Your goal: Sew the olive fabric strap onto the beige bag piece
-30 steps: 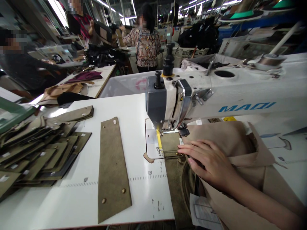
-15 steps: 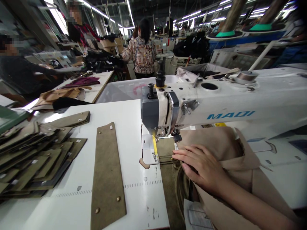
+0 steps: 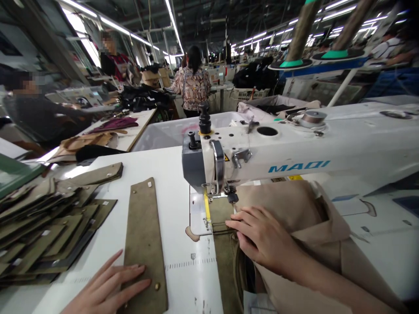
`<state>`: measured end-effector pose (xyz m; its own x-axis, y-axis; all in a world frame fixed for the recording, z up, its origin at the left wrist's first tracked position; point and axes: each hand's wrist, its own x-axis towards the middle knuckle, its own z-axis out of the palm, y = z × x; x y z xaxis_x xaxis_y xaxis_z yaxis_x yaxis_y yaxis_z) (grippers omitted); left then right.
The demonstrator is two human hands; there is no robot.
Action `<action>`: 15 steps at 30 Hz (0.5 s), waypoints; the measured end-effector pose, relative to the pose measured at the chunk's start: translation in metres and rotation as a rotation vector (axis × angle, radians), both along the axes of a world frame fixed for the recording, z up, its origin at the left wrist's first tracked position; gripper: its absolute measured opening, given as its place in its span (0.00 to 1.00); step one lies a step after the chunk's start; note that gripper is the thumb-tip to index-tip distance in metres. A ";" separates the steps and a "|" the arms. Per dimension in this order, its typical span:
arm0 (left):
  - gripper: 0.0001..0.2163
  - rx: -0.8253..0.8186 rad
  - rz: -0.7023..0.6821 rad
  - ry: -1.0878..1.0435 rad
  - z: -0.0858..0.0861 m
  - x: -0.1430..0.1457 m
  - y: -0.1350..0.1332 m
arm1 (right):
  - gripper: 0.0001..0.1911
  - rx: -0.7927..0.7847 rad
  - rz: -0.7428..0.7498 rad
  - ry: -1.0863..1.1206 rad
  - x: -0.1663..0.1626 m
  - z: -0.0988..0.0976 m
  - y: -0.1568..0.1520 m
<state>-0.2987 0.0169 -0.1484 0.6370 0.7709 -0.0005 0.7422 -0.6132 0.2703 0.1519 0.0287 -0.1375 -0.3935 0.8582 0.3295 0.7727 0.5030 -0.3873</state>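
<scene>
My right hand (image 3: 263,237) lies flat, fingers together, on the tan and olive bag piece (image 3: 294,218) under the presser foot of the white sewing machine (image 3: 294,152). An olive strip (image 3: 222,244) of that piece runs toward me below the needle. My left hand (image 3: 109,290) rests with fingers spread on the near end of a long olive suede strap (image 3: 144,235) with metal studs, lying on the white table (image 3: 163,170).
A pile of several olive cut pieces (image 3: 46,226) fills the table's left side. Behind stand a translucent bin (image 3: 163,128), another worktable with maroon and tan fabric (image 3: 111,126), and other people at work. Thread cones (image 3: 301,30) rise at the upper right.
My left hand has come into view and settled on the strap's near end. The view has tilted up and drifted right; my right hand stays on the piece at the needle.
</scene>
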 end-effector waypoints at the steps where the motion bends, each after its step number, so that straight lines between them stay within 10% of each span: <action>1: 0.36 -0.029 -0.070 0.027 0.008 0.007 0.015 | 0.16 0.018 -0.004 0.007 0.000 -0.001 0.000; 8: 0.33 0.212 -0.333 0.082 0.026 0.048 0.118 | 0.15 0.020 -0.009 0.058 0.001 0.000 -0.002; 15: 0.22 0.512 -0.548 0.102 0.038 0.069 0.146 | 0.15 0.011 -0.013 0.071 -0.002 0.003 -0.002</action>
<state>-0.2302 0.1627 -0.1109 0.9452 0.2633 0.1933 0.3008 -0.9322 -0.2012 0.1502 0.0269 -0.1341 -0.3578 0.8591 0.3661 0.7498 0.4979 -0.4357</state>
